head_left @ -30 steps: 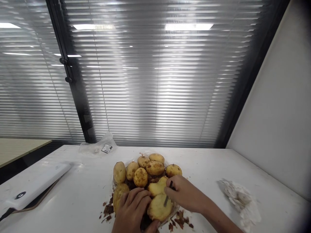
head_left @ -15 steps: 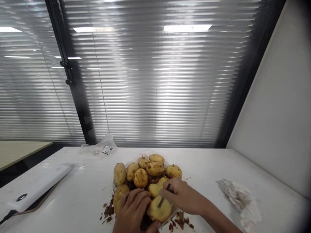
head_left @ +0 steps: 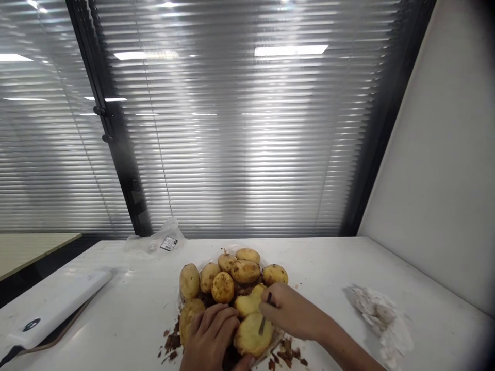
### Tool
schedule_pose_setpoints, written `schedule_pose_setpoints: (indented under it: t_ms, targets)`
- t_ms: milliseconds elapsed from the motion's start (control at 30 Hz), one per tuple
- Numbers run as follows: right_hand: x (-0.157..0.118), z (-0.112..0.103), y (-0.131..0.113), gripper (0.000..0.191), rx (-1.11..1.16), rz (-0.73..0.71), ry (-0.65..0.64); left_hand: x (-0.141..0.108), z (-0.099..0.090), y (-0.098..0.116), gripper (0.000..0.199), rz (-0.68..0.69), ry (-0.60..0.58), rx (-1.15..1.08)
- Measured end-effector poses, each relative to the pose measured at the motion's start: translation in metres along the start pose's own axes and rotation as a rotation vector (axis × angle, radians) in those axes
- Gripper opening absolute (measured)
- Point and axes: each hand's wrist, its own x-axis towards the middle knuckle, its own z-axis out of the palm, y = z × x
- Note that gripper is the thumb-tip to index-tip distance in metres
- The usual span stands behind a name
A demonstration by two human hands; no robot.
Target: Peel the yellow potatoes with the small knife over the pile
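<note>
In the lower middle of the head view, several potatoes sit piled on a clear plastic sheet (head_left: pixel 277 344). My left hand (head_left: pixel 211 335) curls against the left and lower edge of a pale, flat-faced potato (head_left: pixel 249 340), fingertips on its side and thumb below it. A brown-skinned potato (head_left: pixel 189 315) is just left of that hand. My right hand (head_left: pixel 284 309) is closed round a narrow dark blade-like tool (head_left: pixel 262 325), whose lower end lies over the pale face of the potato. Behind it is another pale, peeled-looking potato (head_left: pixel 247 303).
Brown peel scraps (head_left: pixel 286 353) lie around the pile on the white table (head_left: pixel 127 319). A crumpled tissue (head_left: pixel 382 317) lies to the right. At left is a long white device (head_left: pixel 62 309) with a dark cable. A labelled plastic bag (head_left: pixel 157 242) sits near the blinds.
The tool in my right hand has tilted slightly and its lower end has shifted right across the potato's face. The whole view has moved a little; my left hand keeps its place.
</note>
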Motion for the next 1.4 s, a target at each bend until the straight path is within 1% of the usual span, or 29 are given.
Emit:
schedule_pose_setpoints:
  t_ms: [100,200,267,367,467,567,633,700,800,900,1033,1167,1233,1400]
  targets:
    - [-0.001,-0.002,-0.001,0.04,0.016,-0.017,0.029,-0.001,-0.001,0.0,0.036,0.007,-0.014,0.019]
    - [-0.003,-0.002,-0.004,0.041,0.021,-0.089,-0.014,-0.001,-0.001,-0.001,0.032,0.006,-0.003,0.007]
    - [-0.004,0.0,-0.005,0.041,-0.029,-0.112,-0.032,0.0,-0.001,-0.001,0.03,-0.003,0.018,-0.016]
    - [-0.004,0.002,-0.003,0.04,-0.106,-0.102,-0.001,0.0,-0.001,0.0,0.029,-0.019,0.027,-0.036]
    - [-0.004,0.003,-0.002,0.04,-0.118,-0.092,0.021,0.001,0.0,0.001,0.03,-0.031,0.037,-0.043]
    - [-0.004,0.003,-0.004,0.04,-0.079,-0.111,-0.013,0.002,0.0,0.002,0.029,-0.04,0.07,-0.055]
    - [-0.004,0.005,-0.006,0.04,-0.076,-0.119,-0.036,0.003,0.0,0.002,0.029,-0.027,0.067,-0.049]
    - [-0.004,0.006,-0.006,0.04,-0.11,-0.11,-0.011,0.004,-0.001,0.001,0.03,0.002,0.05,-0.036]
    - [-0.004,0.007,-0.003,0.04,-0.165,-0.077,0.053,0.004,-0.002,0.001,0.032,0.003,0.051,-0.032]
    - [-0.005,0.008,-0.004,0.039,-0.143,-0.071,0.05,0.005,-0.003,0.001,0.031,-0.01,0.058,-0.037]
    - [-0.007,0.009,-0.009,0.038,-0.097,-0.093,-0.003,0.005,-0.003,0.001,0.03,0.019,0.019,-0.003]
    - [-0.008,0.007,-0.008,0.039,-0.162,-0.018,0.073,0.002,-0.001,0.0,0.031,-0.002,0.031,-0.013]
    - [-0.008,0.006,-0.007,0.039,-0.145,-0.005,0.087,0.002,0.0,0.001,0.032,-0.014,0.042,-0.021]
    - [-0.009,0.006,-0.008,0.04,-0.037,-0.093,-0.002,0.003,-0.002,0.0,0.032,0.027,0.01,0.009]
